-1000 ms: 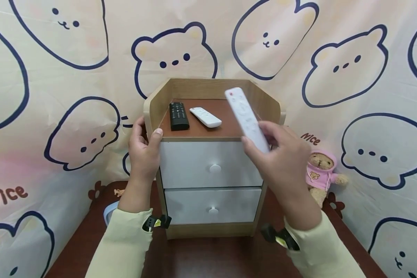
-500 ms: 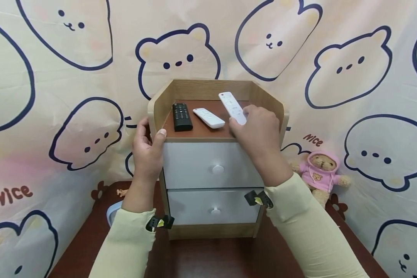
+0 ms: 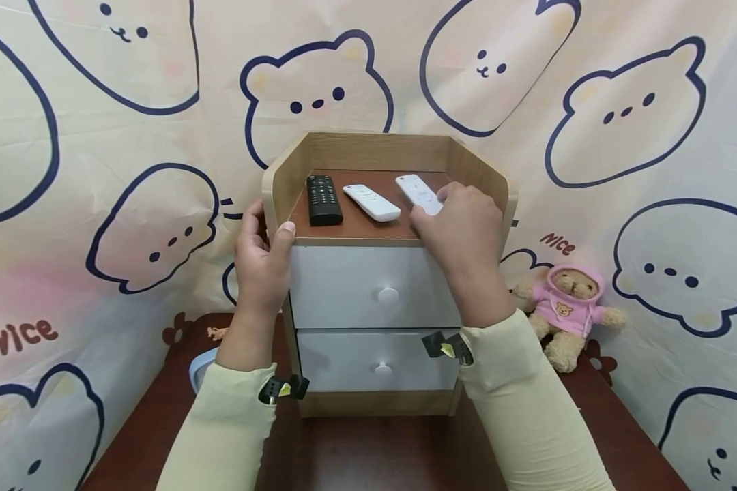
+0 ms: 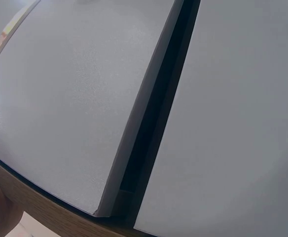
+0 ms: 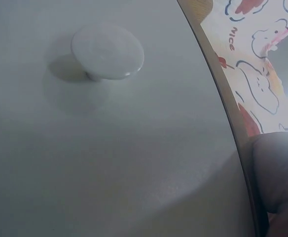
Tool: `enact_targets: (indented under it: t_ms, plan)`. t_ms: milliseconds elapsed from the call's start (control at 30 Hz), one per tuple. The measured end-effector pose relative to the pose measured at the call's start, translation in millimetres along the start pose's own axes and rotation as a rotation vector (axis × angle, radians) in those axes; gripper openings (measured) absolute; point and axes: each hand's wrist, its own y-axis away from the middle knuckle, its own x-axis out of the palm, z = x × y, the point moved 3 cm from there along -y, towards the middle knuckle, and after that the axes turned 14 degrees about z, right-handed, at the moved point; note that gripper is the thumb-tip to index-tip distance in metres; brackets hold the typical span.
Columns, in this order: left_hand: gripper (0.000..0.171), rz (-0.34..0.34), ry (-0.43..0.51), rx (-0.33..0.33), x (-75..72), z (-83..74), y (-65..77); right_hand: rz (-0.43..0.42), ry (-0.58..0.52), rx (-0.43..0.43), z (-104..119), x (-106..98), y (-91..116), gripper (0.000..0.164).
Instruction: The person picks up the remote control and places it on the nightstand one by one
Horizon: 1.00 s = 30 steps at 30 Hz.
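On the brown top of a small wooden cabinet (image 3: pixel 377 404), my right hand (image 3: pixel 467 232) grips the near end of a white remote control (image 3: pixel 419 194). That remote lies low at the right of the top; whether it touches the surface is hard to tell. Left of it rests a second white remote control (image 3: pixel 371 203), and further left a black remote control (image 3: pixel 324 200). My left hand (image 3: pixel 263 259) holds the cabinet's left side panel, its thumb at the front edge and its fingers round the outside. The wrist views mostly show the cabinet's grey drawer fronts.
Two drawers with round white knobs, an upper knob (image 3: pixel 388 295) and a lower knob (image 3: pixel 383 369), face me. A raised wooden rim (image 3: pixel 377 151) borders the top. A teddy bear (image 3: pixel 568 307) in pink sits at right. A light-blue curved object (image 3: pixel 201 365) is partly hidden at left.
My right hand has carried the white remote control forward, left and down, from in front of the cabinet to its top right. My left hand has kept its hold on the side panel.
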Motion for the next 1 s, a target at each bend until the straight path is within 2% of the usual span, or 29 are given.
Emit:
enact_targets:
  t_ms: [200, 433, 767, 900, 1000]
  plan:
    - [0.054, 0.01, 0.002, -0.015, -1.4, 1.1, 1.4, 0.05, 0.008, 0.025, 0.3, 1.3, 0.9, 0.05]
    - [0.053, -0.002, -0.007, -0.023, -1.5, 1.7, 0.4, 0.058, 0.028, 0.032, 1.5, -0.1, -1.6, 0.048]
    - [0.053, 0.007, -0.008, 0.004, -1.9, -1.9, -0.7, 0.05, 0.09, 0.032, 3.9, -1.6, 0.5, 0.063]
    - [0.053, 0.004, -0.004, -0.001, -2.3, -0.9, 0.0, 0.031, 0.059, 0.009, 1.6, -0.6, 2.2, 0.069]
    - [0.053, 0.007, 0.001, -0.007, -2.2, 0.0, 0.8, -0.032, -0.015, -0.049, -2.4, 0.0, 4.6, 0.07]
